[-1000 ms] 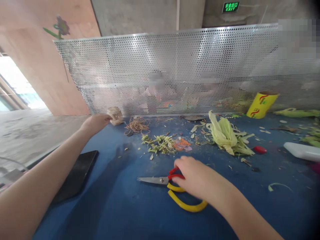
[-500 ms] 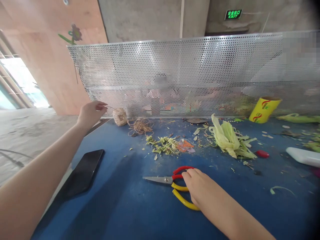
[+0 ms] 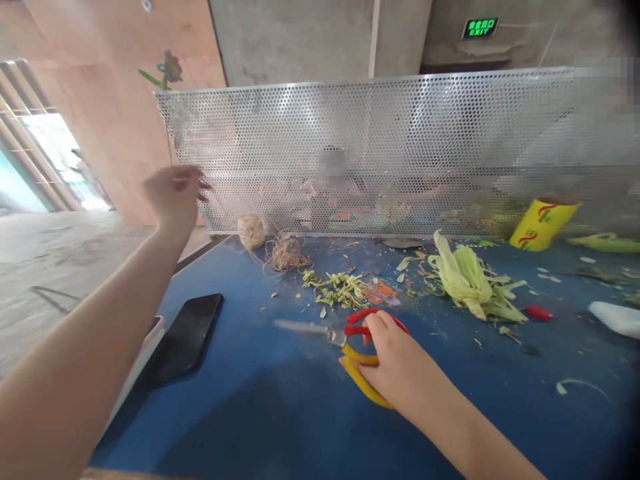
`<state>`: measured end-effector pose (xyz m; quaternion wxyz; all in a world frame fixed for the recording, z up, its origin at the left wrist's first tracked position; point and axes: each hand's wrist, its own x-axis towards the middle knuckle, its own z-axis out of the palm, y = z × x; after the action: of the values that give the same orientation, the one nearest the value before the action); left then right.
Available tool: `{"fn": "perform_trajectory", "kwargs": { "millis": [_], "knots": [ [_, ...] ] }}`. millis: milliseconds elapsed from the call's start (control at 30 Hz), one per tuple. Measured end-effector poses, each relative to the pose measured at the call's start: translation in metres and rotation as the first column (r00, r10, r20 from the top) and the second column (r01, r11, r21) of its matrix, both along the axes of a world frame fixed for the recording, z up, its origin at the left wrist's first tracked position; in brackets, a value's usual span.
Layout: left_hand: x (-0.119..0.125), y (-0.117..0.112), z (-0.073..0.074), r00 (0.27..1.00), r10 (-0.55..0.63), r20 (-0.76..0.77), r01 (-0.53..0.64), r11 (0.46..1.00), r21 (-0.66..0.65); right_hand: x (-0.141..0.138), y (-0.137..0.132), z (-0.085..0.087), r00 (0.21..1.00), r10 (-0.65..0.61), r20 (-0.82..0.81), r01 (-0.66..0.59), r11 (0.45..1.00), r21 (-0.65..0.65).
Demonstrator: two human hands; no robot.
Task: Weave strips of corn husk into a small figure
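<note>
In the head view my right hand (image 3: pixel 395 353) grips the handles of a pair of scissors (image 3: pixel 327 333), one handle red and one yellow. The blades point left, slightly blurred, above the blue table. My left hand (image 3: pixel 175 190) is raised at the far left before the perforated panel, its fingers pinched and blurred. The strand of twine seen in it a moment ago is too faint to follow now. Below it to the right stands a ball of twine (image 3: pixel 251 231), beside a loose brown tangle of twine (image 3: pixel 286 253). A small pile of knotted green husk strips (image 3: pixel 340 290) lies beyond the scissors.
A black phone (image 3: pixel 187 340) lies at the left table edge. Pale green corn husks (image 3: pixel 463 280), a small red object (image 3: pixel 539 313), a yellow roll (image 3: pixel 544 224) and a white object (image 3: pixel 615 319) are to the right. A perforated metal panel (image 3: pixel 370 133) borders the back; a person shows dimly in it.
My left hand has risen away from the ball of twine. My right hand has wrapped round the scissors and lifted them slightly off the table. The view has shifted a little left.
</note>
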<state>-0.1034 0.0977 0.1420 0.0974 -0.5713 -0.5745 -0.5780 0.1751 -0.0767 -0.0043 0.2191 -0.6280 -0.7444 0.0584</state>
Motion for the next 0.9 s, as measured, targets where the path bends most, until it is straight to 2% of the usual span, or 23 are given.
{"fn": "perform_trajectory", "kwargs": {
  "millis": [133, 200, 233, 267, 333, 367, 433, 500, 567, 633, 733, 767, 833, 867, 900],
  "knots": [
    [0.004, -0.005, -0.004, 0.998, -0.059, 0.023, 0.06, 0.997, -0.058, 0.005, 0.014, -0.006, 0.966, -0.08, -0.247, 0.079, 0.997, -0.013],
    [0.005, -0.007, -0.008, 0.995, -0.097, 0.031, 0.099, 0.992, -0.079, 0.008, 0.026, -0.005, 0.903, -0.031, -0.429, 0.009, 0.999, -0.052],
    [0.007, -0.009, -0.009, 0.992, -0.12, 0.031, 0.123, 0.988, -0.09, 0.007, 0.034, -0.003, 0.831, -0.002, -0.556, -0.048, 0.996, -0.074],
    [0.01, -0.012, -0.01, 0.989, -0.148, 0.026, 0.15, 0.983, -0.107, 0.004, 0.042, -0.001, 0.725, 0.03, -0.688, -0.13, 0.987, -0.093],
    [0.019, -0.018, -0.011, 0.978, -0.208, 0.007, 0.206, 0.967, -0.149, -0.009, 0.061, 0.007, 0.374, 0.029, -0.927, -0.28, 0.957, -0.082],
    [0.025, -0.023, -0.012, 0.972, -0.236, -0.005, 0.231, 0.958, -0.171, -0.018, 0.072, 0.012, 0.3, 0.041, -0.953, -0.292, 0.955, -0.051],
    [0.039, -0.032, -0.014, 0.943, -0.331, -0.04, 0.309, 0.912, -0.269, -0.041, 0.092, 0.021, 0.216, 0.07, -0.974, -0.275, 0.961, 0.008],
    [0.054, -0.042, -0.019, 0.895, -0.438, -0.079, 0.378, 0.841, -0.387, -0.062, 0.108, 0.029, 0.154, 0.102, -0.983, -0.239, 0.969, 0.063],
    [0.064, -0.05, -0.025, 0.839, -0.525, -0.141, 0.423, 0.793, -0.438, -0.076, 0.119, 0.033, 0.096, 0.152, -0.984, -0.203, 0.97, 0.131],
    [0.069, -0.054, -0.033, 0.775, -0.595, -0.214, 0.463, 0.764, -0.449, -0.082, 0.124, 0.033, 0.046, 0.215, -0.976, -0.209, 0.957, 0.201],
    [0.063, -0.05, -0.047, 0.719, -0.66, -0.217, 0.494, 0.705, -0.509, -0.08, 0.126, 0.027, 0.034, 0.236, -0.971, -0.232, 0.947, 0.222],
    [0.059, -0.046, -0.053, 0.721, -0.658, -0.217, 0.482, 0.701, -0.526, -0.077, 0.126, 0.026, 0.035, 0.235, -0.971, -0.229, 0.948, 0.221],
    [0.05, -0.034, -0.066, 0.728, -0.629, -0.275, 0.435, 0.733, -0.524, -0.072, 0.125, 0.024, 0.035, 0.233, -0.972, -0.214, 0.952, 0.22],
    [0.045, -0.027, -0.074, 0.706, -0.604, -0.37, 0.386, 0.766, -0.513, -0.07, 0.124, 0.025, 0.036, 0.232, -0.972, -0.204, 0.954, 0.22],
    [0.041, -0.019, -0.081, 0.648, -0.602, -0.466, 0.326, 0.773, -0.545, -0.067, 0.123, 0.026, 0.037, 0.23, -0.973, -0.194, 0.956, 0.219]
  ]
}}
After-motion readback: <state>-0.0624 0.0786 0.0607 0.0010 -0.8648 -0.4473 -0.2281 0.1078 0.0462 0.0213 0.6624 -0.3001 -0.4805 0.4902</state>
